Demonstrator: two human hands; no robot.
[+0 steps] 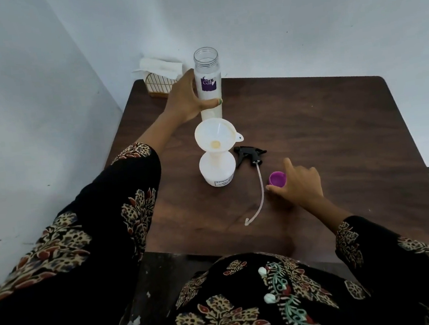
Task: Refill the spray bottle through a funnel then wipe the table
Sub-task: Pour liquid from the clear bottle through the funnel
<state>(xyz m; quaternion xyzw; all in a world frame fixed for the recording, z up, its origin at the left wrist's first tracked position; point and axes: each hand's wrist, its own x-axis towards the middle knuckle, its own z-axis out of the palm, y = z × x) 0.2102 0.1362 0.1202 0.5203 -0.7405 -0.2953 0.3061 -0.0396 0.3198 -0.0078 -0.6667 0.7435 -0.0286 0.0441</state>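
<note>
- On the dark brown wooden surface (308, 118), toward its far left part, a tall clear plastic bottle with a purple label and an uncapped mouth (208, 82) stood upright, with pale liquid low in its base.
- At that bottle's left side, the left hand (186, 100) gripped it, thumb crossing the front below the label and the other fingers hidden behind the body.
- Just in front of that bottle, nearer the person, a squat white plastic spray bottle (218, 171) stood upright with its top off.
- A white plastic funnel (215, 136) sat in the spray bottle's neck, its wide cone facing up and a small tab on its right rim.
- Just to the right of the spray bottle, a black trigger sprayer head (249, 154) lay on its side on the surface, apart from the bottle.
- From the sprayer head a thin translucent dip tube (261, 192) ran toward the near edge, curving left at its end.
- Right of the tube, a small purple plastic cap (277, 178) rested open side up on the surface.
- The right hand (299, 183) grasped that cap, thumb at its near side and forefinger stretched past its far right side; the remaining fingers were curled.
- At the far left corner, a gold wire holder with white paper napkins (160, 73) stood beside the wall.
- Both arms wore black sleeves with a floral print (123, 196).
</note>
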